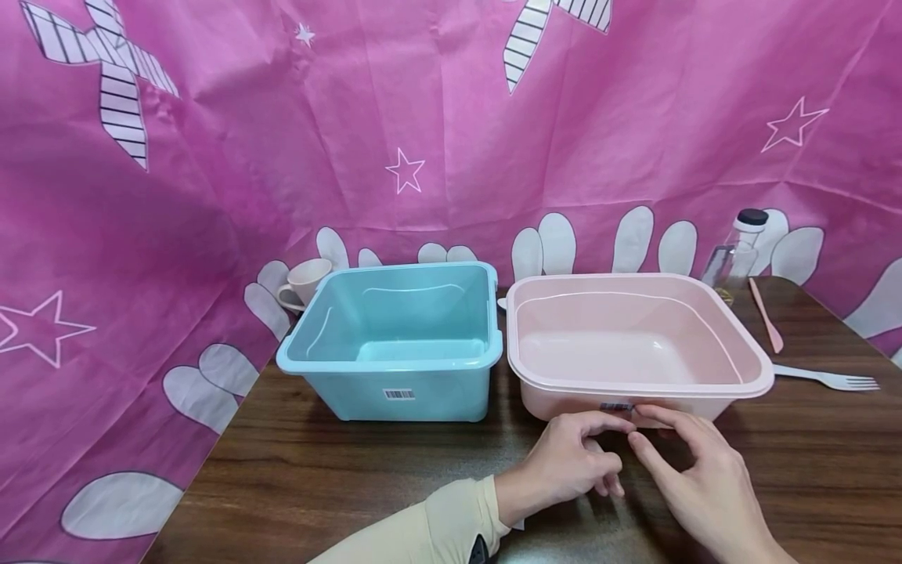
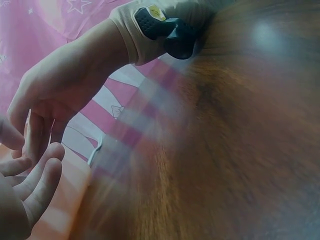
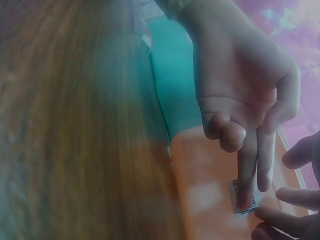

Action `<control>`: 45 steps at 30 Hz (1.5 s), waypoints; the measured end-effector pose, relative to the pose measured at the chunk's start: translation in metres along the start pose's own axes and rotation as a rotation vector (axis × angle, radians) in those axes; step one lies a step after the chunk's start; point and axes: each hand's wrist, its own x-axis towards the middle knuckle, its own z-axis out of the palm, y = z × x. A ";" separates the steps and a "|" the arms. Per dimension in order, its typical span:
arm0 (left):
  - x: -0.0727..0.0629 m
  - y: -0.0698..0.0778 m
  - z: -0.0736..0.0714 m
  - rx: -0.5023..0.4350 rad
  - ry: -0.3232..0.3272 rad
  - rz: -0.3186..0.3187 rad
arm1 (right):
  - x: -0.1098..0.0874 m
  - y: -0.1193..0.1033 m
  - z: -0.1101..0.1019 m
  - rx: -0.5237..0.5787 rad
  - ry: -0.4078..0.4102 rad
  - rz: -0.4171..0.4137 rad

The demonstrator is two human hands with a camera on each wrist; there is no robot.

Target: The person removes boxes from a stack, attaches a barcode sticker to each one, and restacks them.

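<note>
In the head view my left hand (image 1: 571, 462) and right hand (image 1: 705, 478) come together before the pink basin (image 1: 634, 388), fingertips close to one another. Nothing shows between the fingers. A barcode label (image 1: 615, 406) sits on the basin's front wall, just behind the fingertips. The left wrist view has my right hand (image 2: 65, 85) bent down from its sleeve, with left fingers (image 2: 42, 190) in the lower left corner. Across the right wrist view, the left hand's extended fingers overlap the barcode label (image 3: 235, 192); several right fingers (image 3: 295, 197) enter from the right edge.
A light blue basin (image 1: 416, 395) stands left of the pink one, on a dark wooden table (image 1: 338, 486). Behind it is a white mug (image 1: 308, 280). To the right are a clear bottle (image 1: 736, 254) with a black cap, a pink knife (image 1: 766, 317) and a white fork (image 1: 838, 380).
</note>
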 end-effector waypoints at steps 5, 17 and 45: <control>0.000 0.001 0.000 0.000 -0.004 0.003 | 0.000 0.000 0.000 0.011 0.016 -0.012; -0.012 0.006 -0.012 -0.045 0.028 -0.011 | 0.001 -0.005 -0.002 -0.019 -0.021 0.002; -0.073 0.017 -0.085 -0.081 0.028 0.121 | 0.007 -0.016 0.003 0.078 -0.077 -0.139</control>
